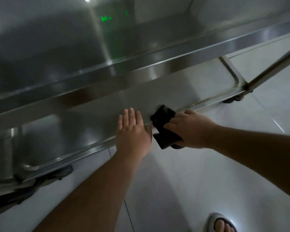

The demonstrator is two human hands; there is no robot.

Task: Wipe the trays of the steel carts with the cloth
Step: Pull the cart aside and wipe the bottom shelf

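Note:
A steel cart fills the upper left of the head view, with an upper tray point(60, 52) and a lower tray point(84, 124) beneath it. My right hand point(189, 129) grips a black cloth point(164, 128) at the front rim of the lower tray, part of the cloth lying on the tray and part hanging over the rim. My left hand point(132, 131) is flat, fingers straight and together, over the same rim just left of the cloth.
The cart's right leg point(271, 69) slants down to a caster point(233, 99) at the tray's right corner. Another dark caster point(57, 173) sits under the left front. Pale floor tiles point(191, 181) spread below. A sandalled foot point(223, 223) shows at the bottom right.

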